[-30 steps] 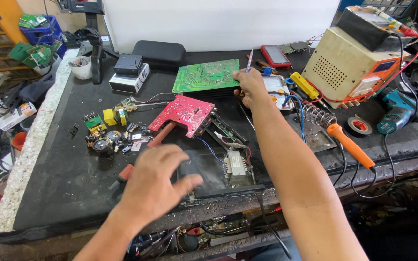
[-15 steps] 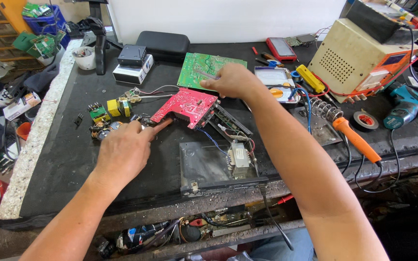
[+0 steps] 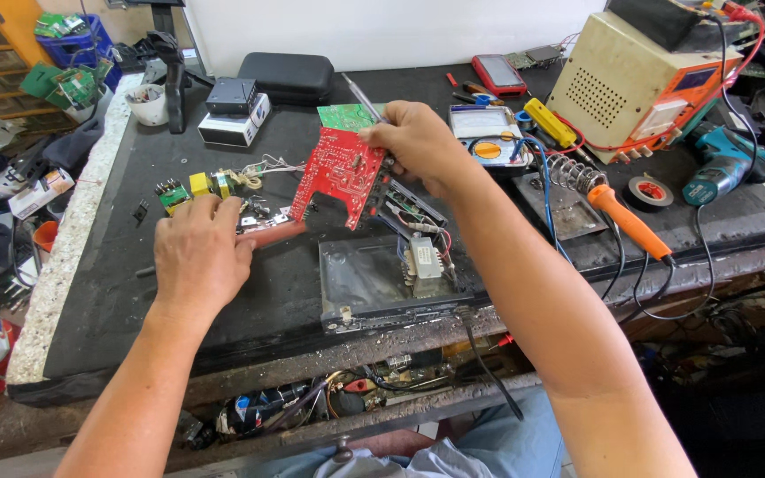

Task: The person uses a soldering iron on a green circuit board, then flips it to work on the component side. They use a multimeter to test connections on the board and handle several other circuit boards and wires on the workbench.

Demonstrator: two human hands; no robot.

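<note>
Fingers of right hand [image 3: 413,142] pinch tilted red printed circuit board [image 3: 340,173] and a slim metal tool [image 3: 360,96]; left hand [image 3: 198,252] grips red-handled screwdriver [image 3: 272,235] on black workbench [image 3: 223,310].

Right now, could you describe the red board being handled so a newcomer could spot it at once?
Start at the black workbench, beside the open metal tray. The red circuit board is tilted above it, in the right hand. It is the only red board; the one behind it is green.

One head-worn view looks steeply down, close over the workbench [image 3: 223,292].
</note>
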